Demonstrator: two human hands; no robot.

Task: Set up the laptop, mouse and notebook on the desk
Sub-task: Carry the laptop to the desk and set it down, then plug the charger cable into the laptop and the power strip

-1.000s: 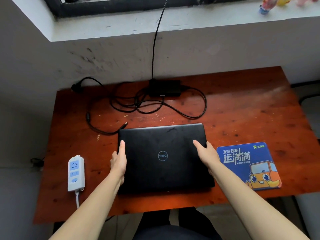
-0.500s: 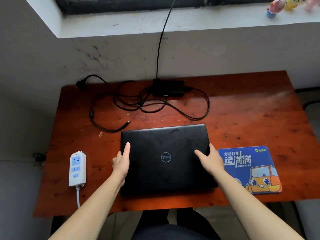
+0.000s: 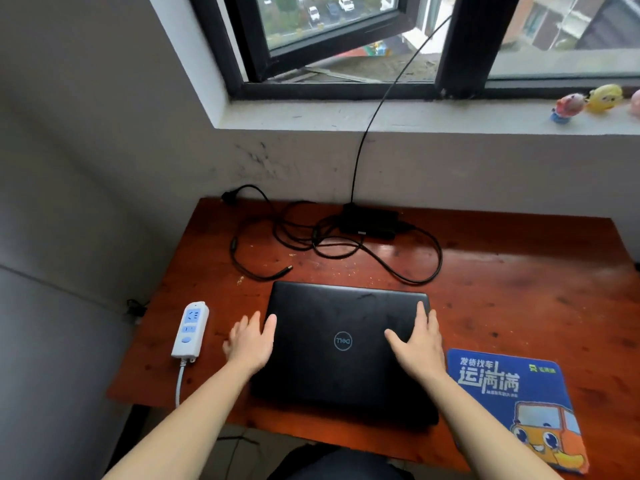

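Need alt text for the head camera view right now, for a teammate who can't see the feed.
Two bare hands, left hand and right hand, rest flat on the sides of a closed black laptop on a reddish wooden desk. A blue cartoon mouse pad lies right of it, a white power strip left, and a black charger with tangled cable behind, below a window.

One head-worn view — looking steeply down, close over the desk (image 3: 519, 271) toward the window (image 3: 346, 39).

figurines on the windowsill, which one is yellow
The middle figurine, round and yellow. The left figurine is pink on a blue base, and the right one is pink and cut off by the frame edge.
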